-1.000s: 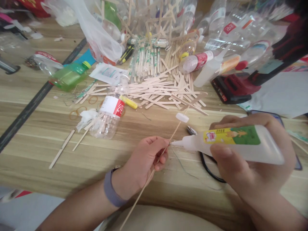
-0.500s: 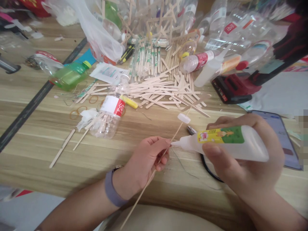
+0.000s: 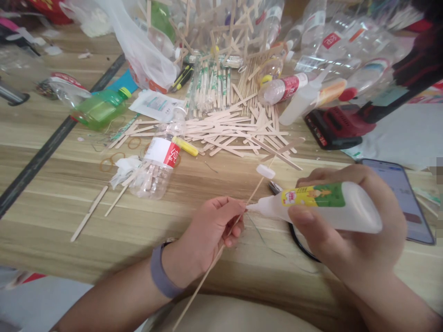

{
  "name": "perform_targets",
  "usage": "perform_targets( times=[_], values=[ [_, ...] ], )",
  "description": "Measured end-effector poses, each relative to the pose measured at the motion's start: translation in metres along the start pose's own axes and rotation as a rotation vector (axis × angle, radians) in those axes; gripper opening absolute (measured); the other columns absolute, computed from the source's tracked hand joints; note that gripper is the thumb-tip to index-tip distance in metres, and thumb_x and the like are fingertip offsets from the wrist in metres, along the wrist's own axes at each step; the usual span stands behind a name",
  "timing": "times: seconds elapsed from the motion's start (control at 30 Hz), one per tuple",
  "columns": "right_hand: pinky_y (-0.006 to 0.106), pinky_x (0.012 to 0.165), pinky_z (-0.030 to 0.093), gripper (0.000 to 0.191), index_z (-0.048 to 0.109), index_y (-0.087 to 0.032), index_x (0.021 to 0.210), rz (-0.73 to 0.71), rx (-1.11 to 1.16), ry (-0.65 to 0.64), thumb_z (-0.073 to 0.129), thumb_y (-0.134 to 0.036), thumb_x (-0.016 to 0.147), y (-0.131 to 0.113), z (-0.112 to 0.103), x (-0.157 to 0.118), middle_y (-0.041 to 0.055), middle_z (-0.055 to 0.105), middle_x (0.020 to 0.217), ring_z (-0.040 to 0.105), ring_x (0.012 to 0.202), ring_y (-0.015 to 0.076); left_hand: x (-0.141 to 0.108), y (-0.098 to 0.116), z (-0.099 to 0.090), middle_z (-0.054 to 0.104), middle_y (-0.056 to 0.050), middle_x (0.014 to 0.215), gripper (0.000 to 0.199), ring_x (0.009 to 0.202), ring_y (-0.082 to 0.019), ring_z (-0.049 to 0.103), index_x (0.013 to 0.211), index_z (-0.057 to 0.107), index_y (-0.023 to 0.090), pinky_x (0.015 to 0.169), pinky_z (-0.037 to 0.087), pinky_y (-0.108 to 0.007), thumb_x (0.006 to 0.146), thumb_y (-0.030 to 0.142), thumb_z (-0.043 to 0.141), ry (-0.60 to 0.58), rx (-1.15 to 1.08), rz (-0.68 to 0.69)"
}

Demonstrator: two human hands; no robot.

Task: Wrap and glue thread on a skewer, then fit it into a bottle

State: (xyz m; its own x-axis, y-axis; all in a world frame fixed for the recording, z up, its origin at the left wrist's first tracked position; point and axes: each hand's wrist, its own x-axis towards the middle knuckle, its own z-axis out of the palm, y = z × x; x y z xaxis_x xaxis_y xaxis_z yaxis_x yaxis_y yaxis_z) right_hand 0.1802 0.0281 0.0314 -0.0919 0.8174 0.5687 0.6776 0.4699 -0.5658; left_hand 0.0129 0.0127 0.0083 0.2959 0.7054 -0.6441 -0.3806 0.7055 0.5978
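Tissue [image 3: 123,171] lies beside a clear bottle [image 3: 154,161] on the table [image 3: 44,230]. The left hand [image 3: 209,233] pinches a thin stick [image 3: 197,290] between thumb and fingers; the stick slants up through a white cap [image 3: 266,172]. The right hand [image 3: 367,244] wraps its fingers round a squeeze bottle [image 3: 360,207], nozzle [image 3: 266,206] pointing at the stick. A phone [image 3: 413,203] lies far right.

- Single head-worn cam, above the light-brown wood-grain tabletop [image 3: 194,182], facing forward and down.
- Close range: bare left hand [image 3: 214,228] and bare right hand [image 3: 356,240] big in lower half.
- Clear plastic bottles [image 3: 339,41] farther off, along top right.
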Motion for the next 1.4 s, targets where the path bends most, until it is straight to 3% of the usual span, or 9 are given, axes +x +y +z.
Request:
perform_targets(
  times=[0.33,0.73,1.1,1.4],
  values=[
    [0.031,0.043,0.04,0.029,0.047,-0.027,0.076,0.01,0.008,-0.002,0.066,-0.049,0.076,-0.001,0.0006,0.0007,-0.0024,0.055,0.063,0.054,0.051,0.018,0.0005,0.0002,-0.0002,0.043,0.005,0.052,0.021,0.042,-0.004,0.033,0.059,0.049,0.016,0.038,0.018,-0.018,0.071,0.028,0.061,0.005,0.007,-0.021],
    [0.031,0.044,0.041,0.034,0.047,-0.026,0.075,0.011,0.011,0.016,0.065,-0.054,0.076,-0.0008,0.0019,-0.0002,-0.0016,0.056,0.063,0.056,0.053,0.0175,0.0005,0.0005,-0.0002,0.044,0.005,0.053,0.022,0.042,-0.003,0.033,0.058,0.048,0.016,0.038,0.018,-0.018,0.072,0.028,0.06,-0.002,0.016,-0.018],
    [0.03,0.043,0.042,0.029,0.043,-0.027,0.074,-0.016,0.145,0.051,0.068,-0.039,0.077,-0.0066,-0.002,0.0091,-0.0034,0.056,0.06,0.055,0.049,0.0164,-0.0001,0.0007,-0.0001,0.045,0.005,0.053,0.02,0.042,-0.004,0.033,0.058,0.049,0.017,0.038,0.018,-0.019,0.069,0.027,0.062,0.008,-0.007,-0.038],
    [0.029,0.042,0.042,0.033,0.046,-0.025,0.074,0.015,0.116,0.013,0.071,-0.047,0.072,-0.0011,0.0012,0.0017,-0.0022,0.057,0.062,0.055,0.051,0.0163,0.0001,0.0003,0.0002,0.044,0.005,0.053,0.021,0.041,-0.003,0.032,0.059,0.05,0.016,0.038,0.018,-0.018,0.072,0.027,0.062,-0.014,-0.007,-0.017]
  ],
)
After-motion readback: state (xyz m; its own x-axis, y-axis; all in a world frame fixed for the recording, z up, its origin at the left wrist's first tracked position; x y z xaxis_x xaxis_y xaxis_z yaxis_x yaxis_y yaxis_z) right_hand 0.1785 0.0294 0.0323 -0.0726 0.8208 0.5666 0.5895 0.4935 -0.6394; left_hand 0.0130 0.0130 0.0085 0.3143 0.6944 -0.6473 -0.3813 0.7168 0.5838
